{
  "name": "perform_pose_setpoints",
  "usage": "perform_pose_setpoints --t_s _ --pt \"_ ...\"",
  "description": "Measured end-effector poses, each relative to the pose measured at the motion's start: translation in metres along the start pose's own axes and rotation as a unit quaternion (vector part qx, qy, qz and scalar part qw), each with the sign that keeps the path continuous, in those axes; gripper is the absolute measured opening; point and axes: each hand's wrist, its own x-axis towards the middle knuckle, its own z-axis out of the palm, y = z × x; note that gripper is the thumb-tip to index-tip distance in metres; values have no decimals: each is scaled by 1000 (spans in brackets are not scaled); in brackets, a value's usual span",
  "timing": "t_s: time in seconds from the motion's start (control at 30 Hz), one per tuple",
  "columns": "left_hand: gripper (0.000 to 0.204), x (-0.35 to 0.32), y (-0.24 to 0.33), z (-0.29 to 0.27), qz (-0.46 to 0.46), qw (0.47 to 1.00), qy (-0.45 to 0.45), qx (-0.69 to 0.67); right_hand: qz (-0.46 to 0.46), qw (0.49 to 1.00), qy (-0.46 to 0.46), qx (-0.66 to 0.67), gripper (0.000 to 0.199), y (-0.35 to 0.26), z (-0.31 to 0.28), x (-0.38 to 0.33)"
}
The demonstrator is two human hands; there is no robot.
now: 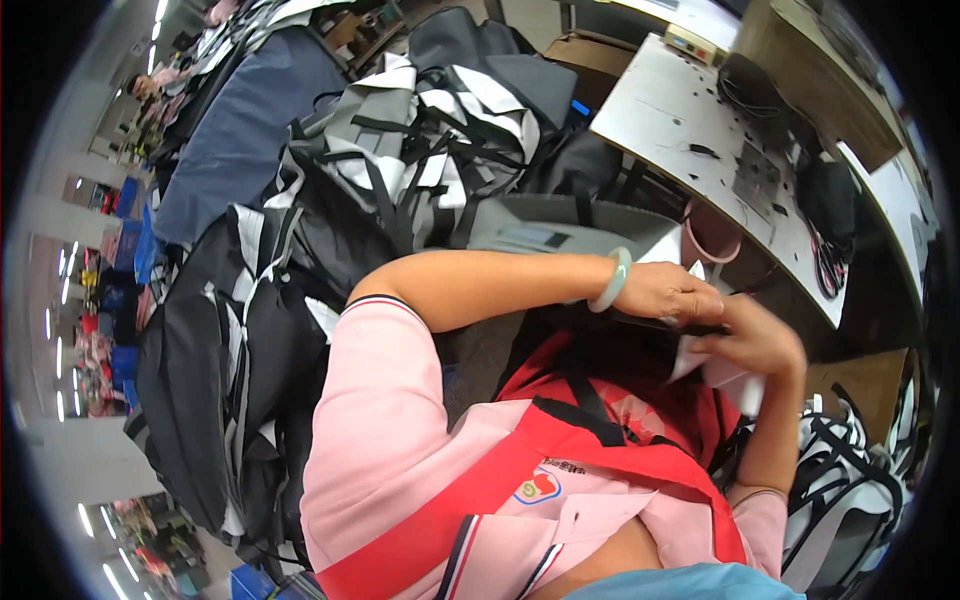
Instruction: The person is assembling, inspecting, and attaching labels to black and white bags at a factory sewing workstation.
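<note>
My left hand, with a pale green bangle on its wrist, reaches across to the right. Its fingers are curled closed on a white fabric piece, whose corners show above and below the hands. My right hand meets it from the right, fingers bent and slightly blurred. A short dark strip shows at its fingertips, and white material hangs beneath the palm. The exact grip is partly hidden by the overlapping fingers. A grey panel extends just beyond my left forearm, smeared by motion.
Black and grey sewn pieces are heaped at the left, with white-and-black strapped pieces behind. A white worktable with dark scraps stands at the far right. Beneath it is a pink bin. More strapped pieces lie at near right.
</note>
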Motion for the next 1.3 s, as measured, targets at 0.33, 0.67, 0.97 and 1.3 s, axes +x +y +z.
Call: perform_pose_setpoints --t_s 0.33,0.67,0.97,1.3 --pt "21 48 63 -26 161 904 35 395 -60 980 181 -62 30 -16 -51 -42" --pt "26 62 43 -53 57 882 159 440 -41 918 389 60 52 67 5 0" --pt "24 81 27 -54 -82 916 18 393 27 975 205 86 44 136 -6 39" --pt "22 80 -17 -29 1 826 -209 524 177 914 359 63 29 121 102 -10"
